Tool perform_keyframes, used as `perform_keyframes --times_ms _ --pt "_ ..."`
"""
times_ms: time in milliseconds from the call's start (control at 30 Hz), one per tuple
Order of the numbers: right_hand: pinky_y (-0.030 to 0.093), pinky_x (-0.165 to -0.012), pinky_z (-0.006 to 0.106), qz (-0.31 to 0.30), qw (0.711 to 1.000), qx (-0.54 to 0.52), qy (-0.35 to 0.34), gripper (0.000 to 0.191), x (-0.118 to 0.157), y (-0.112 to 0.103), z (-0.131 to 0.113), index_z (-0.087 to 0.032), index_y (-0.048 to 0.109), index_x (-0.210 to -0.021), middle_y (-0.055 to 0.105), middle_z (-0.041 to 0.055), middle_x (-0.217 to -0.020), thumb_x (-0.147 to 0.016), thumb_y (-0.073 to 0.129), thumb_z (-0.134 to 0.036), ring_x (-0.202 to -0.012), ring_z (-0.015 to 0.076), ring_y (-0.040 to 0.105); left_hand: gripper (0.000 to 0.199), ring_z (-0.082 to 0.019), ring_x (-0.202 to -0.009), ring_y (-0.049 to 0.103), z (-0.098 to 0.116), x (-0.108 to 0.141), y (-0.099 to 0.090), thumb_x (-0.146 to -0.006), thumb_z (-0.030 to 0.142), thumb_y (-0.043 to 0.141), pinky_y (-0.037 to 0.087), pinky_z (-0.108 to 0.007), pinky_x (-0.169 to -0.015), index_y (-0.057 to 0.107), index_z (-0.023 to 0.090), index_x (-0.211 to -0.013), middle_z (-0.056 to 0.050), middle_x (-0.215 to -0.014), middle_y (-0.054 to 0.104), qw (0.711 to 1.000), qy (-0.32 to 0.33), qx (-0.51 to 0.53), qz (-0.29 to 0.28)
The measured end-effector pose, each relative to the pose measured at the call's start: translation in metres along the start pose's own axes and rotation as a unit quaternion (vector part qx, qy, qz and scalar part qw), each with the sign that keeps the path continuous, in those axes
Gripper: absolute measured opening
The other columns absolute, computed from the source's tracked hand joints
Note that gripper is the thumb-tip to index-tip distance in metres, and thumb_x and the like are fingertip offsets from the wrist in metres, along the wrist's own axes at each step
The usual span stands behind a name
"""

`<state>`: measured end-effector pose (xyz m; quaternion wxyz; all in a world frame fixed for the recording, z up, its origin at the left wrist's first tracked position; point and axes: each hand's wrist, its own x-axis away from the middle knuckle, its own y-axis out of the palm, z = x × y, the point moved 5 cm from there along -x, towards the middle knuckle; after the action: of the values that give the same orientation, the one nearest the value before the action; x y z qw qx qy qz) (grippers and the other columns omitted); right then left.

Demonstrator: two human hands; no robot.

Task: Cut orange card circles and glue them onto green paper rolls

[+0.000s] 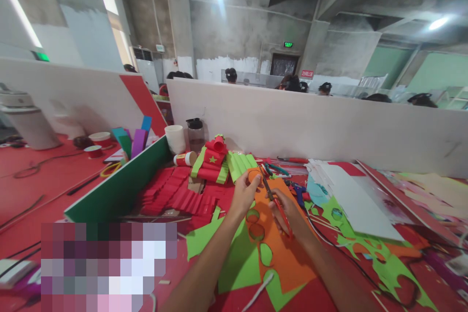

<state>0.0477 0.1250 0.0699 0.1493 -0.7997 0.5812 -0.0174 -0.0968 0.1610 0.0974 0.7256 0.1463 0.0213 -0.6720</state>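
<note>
My right hand [283, 209] is closed round the red handles of a pair of scissors [281, 214], whose blades point up and away beside my left hand. Between the thumb and fingers of my left hand [245, 189] is a piece of orange paper [255, 174], close to the blades. Under both hands lies an orange sheet [288, 263] with round holes cut in it, on top of green sheets [236, 268]. To the left of my left hand stands a red and green paper model [212, 160] with a star on it.
Folded red paper pieces [171, 190] fill the left side, by a green divider board [120, 175]. A white cup [175, 139] and a dark-lidded bottle [195, 134] stand behind. A glue gun [298, 192], green scraps [383, 258] and a white board [358, 200] lie at right.
</note>
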Motion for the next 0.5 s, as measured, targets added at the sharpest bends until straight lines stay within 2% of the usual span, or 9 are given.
perform_keyframes --times_ms 200,500 --pt "0.033 -0.028 0.021 -0.012 1.0 0.012 -0.001 0.05 -0.004 -0.005 0.009 -0.023 0.049 -0.111 0.049 -0.0061 -0.063 -0.085 0.054 -0.066 -0.03 0.0082 0.041 0.029 -0.013 -0.06 0.06 -0.002 -0.002 -0.002 -0.08 0.043 0.065 0.045 -0.022 -0.056 0.063 0.016 -0.087 -0.002 -0.066 0.065 1.0 -0.007 -0.008 -0.022" --pt "0.036 -0.032 0.02 -0.044 0.999 0.009 0.006 0.063 -0.005 -0.008 0.015 -0.023 0.05 -0.114 0.047 -0.0058 -0.062 -0.08 0.053 -0.076 -0.034 0.0076 0.041 0.026 -0.012 -0.062 0.06 0.001 -0.004 -0.003 -0.081 0.042 0.062 0.045 -0.021 -0.058 0.06 0.016 -0.085 -0.001 -0.067 0.063 0.998 -0.007 -0.032 -0.049"
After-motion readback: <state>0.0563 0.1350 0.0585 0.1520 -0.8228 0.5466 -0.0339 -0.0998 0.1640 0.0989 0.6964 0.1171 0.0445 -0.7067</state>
